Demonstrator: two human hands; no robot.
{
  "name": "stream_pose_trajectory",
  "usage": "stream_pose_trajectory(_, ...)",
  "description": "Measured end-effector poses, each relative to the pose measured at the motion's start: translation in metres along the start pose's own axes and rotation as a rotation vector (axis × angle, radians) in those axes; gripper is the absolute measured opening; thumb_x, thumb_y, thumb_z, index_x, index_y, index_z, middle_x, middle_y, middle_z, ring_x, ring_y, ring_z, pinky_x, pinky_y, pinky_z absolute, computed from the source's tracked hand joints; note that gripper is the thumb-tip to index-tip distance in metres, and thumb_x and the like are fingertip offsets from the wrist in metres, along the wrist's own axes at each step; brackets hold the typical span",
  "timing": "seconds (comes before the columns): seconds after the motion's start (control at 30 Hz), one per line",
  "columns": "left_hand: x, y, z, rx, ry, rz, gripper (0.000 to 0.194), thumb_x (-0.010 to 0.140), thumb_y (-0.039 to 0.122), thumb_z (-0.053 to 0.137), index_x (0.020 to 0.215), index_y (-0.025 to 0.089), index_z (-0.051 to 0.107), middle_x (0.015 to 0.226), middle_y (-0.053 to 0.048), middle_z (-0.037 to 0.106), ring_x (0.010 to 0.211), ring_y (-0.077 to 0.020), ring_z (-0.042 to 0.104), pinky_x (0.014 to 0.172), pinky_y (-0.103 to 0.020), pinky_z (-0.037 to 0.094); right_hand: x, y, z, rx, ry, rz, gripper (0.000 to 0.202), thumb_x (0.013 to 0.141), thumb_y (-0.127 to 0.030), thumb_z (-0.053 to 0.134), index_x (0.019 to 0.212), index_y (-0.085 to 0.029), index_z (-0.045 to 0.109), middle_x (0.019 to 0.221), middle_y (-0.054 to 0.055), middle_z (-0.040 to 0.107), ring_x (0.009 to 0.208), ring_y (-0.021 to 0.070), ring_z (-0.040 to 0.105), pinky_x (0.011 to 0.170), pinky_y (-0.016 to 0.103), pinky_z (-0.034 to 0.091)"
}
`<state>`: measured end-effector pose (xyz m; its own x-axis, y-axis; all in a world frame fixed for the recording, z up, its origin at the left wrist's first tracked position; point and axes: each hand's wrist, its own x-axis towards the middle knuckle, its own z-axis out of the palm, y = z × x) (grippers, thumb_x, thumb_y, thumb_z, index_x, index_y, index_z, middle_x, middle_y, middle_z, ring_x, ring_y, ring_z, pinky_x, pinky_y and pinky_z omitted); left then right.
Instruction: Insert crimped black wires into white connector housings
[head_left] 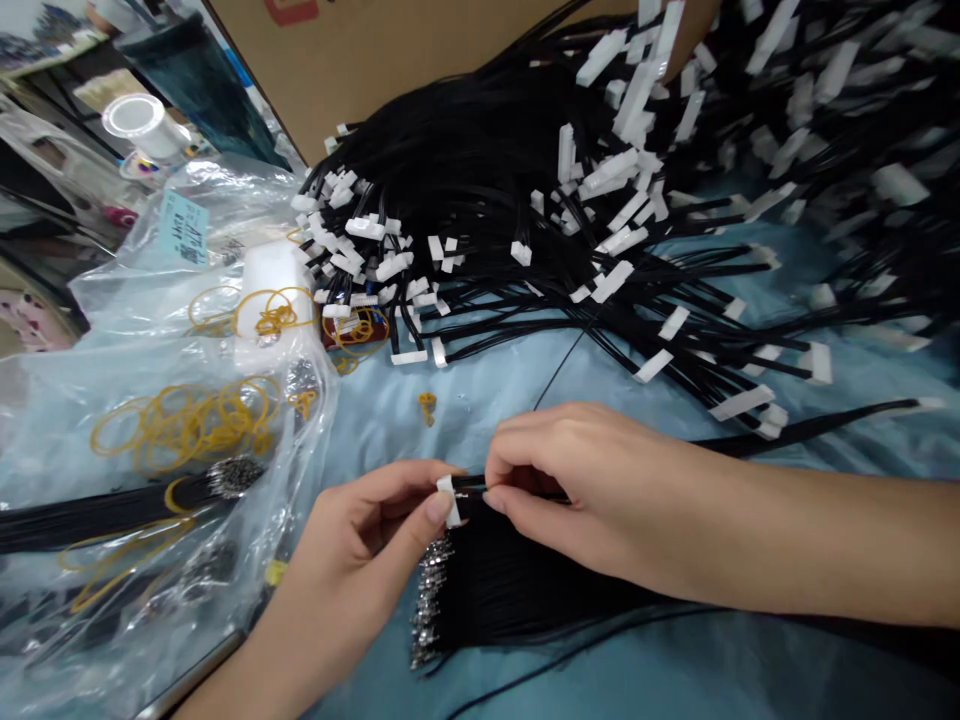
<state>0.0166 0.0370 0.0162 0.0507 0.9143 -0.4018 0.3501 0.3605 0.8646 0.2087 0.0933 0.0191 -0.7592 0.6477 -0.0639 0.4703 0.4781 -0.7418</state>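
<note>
Single head view, forward and downward, from close above the black wires (pixel 525 590)

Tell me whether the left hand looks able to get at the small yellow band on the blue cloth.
Probably yes: the small yellow band lies just beyond the left hand, with only blue cloth between them, though the hand would likely have to release the white plug it pinches.

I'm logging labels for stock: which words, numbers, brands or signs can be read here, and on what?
None can be read for certain.
Blue label on or inside the plastic bag: writing too blurred.
Red mark on the cardboard box: cut off by the picture's edge, unreadable.
</note>
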Motion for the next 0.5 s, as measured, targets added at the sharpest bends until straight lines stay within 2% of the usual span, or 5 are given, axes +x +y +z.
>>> stream_pose_trajectory(0.3, -0.0003, -0.0010, 0.0013, -0.036, 0.005, -0.003, 0.014, 0.077, 0.026, 0.068, 0.086, 0.033, 0.076, 0.078, 0.008, 0.078, 0.072, -0.0080, 0.070, 0.065, -0.008, 0.054, 0.0006, -0.0001, 0.0005, 0.057, -0.002, 0.052, 0.021, 0.087, -0.020, 0.052, 0.067, -0.016, 0.054, 0.060, -0.005, 0.052, 0.058, 0.0075, 0.043, 0.055, 0.024, 0.028)
stream_pose_trajectory(0.5, -0.0023, -0.0020, -0.0001, -0.068, 0.014, -0.017, 0.013, 0.075, 0.026, 0.070, 0.083, 0.033, 0.077, 0.072, 0.008, 0.078, 0.066, -0.0079, 0.069, 0.060, -0.008, 0.053, 0.0014, 0.0001, 0.0006, 0.108, -0.021, 0.045, 0.022, 0.090, -0.021, 0.050, 0.070, -0.017, 0.055, 0.063, -0.005, 0.053, 0.061, 0.0077, 0.045, 0.059, 0.024, 0.030)
